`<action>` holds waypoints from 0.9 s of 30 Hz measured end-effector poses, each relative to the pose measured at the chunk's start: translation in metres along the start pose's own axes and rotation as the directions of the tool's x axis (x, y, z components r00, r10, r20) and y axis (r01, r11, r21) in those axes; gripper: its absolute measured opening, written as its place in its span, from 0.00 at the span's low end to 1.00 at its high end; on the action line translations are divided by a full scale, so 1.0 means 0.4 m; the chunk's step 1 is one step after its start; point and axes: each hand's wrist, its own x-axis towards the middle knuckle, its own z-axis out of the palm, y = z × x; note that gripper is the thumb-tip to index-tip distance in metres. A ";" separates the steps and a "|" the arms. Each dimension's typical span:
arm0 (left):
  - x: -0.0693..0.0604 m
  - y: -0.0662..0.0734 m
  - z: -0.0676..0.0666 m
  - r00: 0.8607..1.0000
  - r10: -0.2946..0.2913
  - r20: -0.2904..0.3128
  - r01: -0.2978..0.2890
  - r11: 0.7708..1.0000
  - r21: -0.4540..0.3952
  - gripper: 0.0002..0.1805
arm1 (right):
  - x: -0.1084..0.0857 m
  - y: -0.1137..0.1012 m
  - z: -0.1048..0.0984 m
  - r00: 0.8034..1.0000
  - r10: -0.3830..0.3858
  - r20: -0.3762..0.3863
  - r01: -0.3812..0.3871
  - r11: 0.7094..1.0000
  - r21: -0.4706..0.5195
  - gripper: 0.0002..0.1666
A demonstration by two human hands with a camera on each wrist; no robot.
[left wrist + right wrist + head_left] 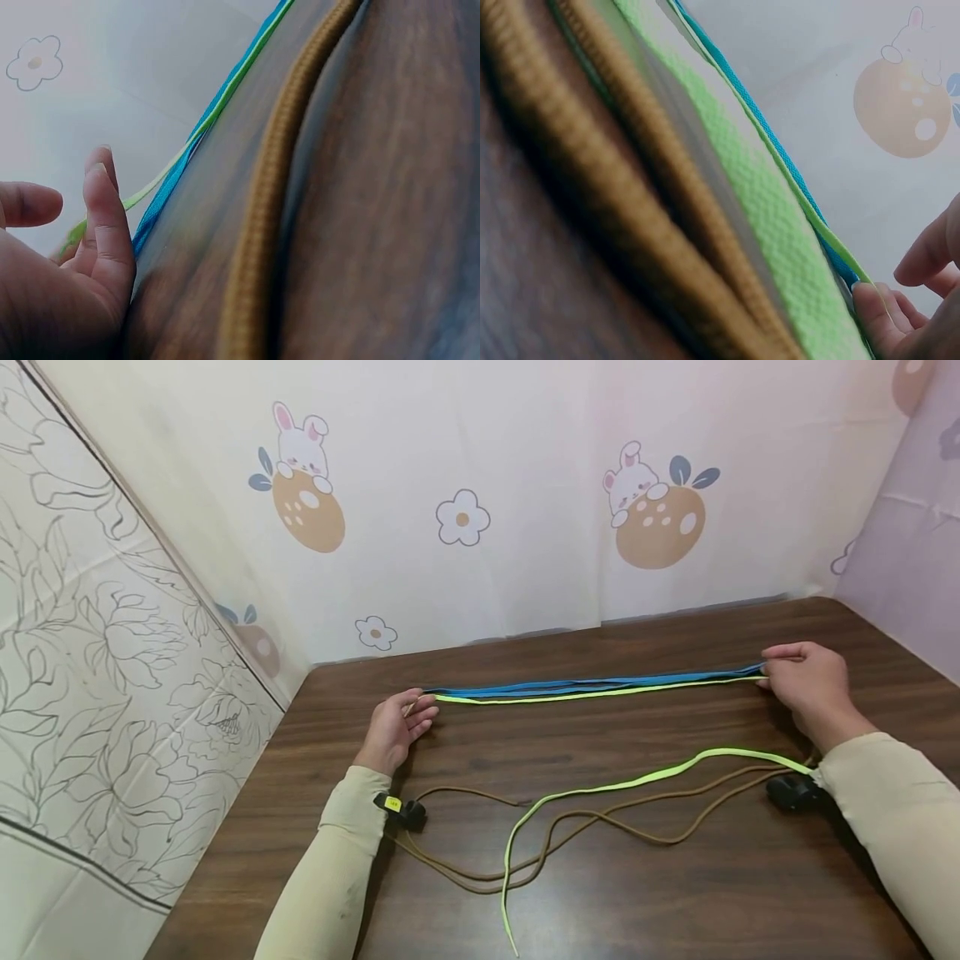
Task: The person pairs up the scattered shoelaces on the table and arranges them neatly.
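Blue laces (540, 687) and a green lace (555, 697) stretch nearly straight, side by side, between the two hands near the back of the table. At their left end, the left hand (393, 727) holds them at the fingers; in the left wrist view the green lace (161, 178) runs in behind the fingers, which partly hide the grip. The right hand (813, 693) pinches the other end between thumb and fingers. In the right wrist view, the blue lace (757, 112) and thin green lace reach the fingertips of the right hand (907, 315).
A brown cord (585, 822) lies in loose curves on the wooden table (637, 910), crossed by a slack green lace end (645, 779). Both cords pass under or beside the right wrist's camera (793, 793). Patterned sheets (525, 560) hang behind and left of the table.
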 end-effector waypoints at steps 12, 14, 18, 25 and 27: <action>0.006 0.001 -0.001 0.999 0.048 -0.019 -0.050 0.996 -0.068 0.27 | 0.003 -0.002 -0.003 0.999 0.047 -0.023 -0.045 0.996 0.074 0.11; 0.007 0.001 0.000 0.998 0.067 -0.020 -0.068 0.994 -0.082 0.29 | 0.000 -0.004 -0.005 0.998 0.048 -0.050 -0.044 0.996 0.079 0.10; 0.009 0.001 0.001 0.995 0.091 -0.031 -0.094 0.988 -0.120 0.31 | -0.004 -0.009 -0.004 0.993 0.041 -0.112 -0.033 0.997 0.071 0.09; 0.003 -0.001 0.002 0.996 0.082 -0.032 -0.086 0.986 -0.146 0.29 | -0.003 -0.017 0.002 0.986 0.033 -0.166 -0.019 0.996 0.084 0.09; 0.002 -0.002 0.002 0.996 0.084 -0.027 -0.087 0.986 -0.145 0.29 | -0.003 -0.018 0.002 0.984 0.034 -0.177 -0.017 0.995 0.096 0.08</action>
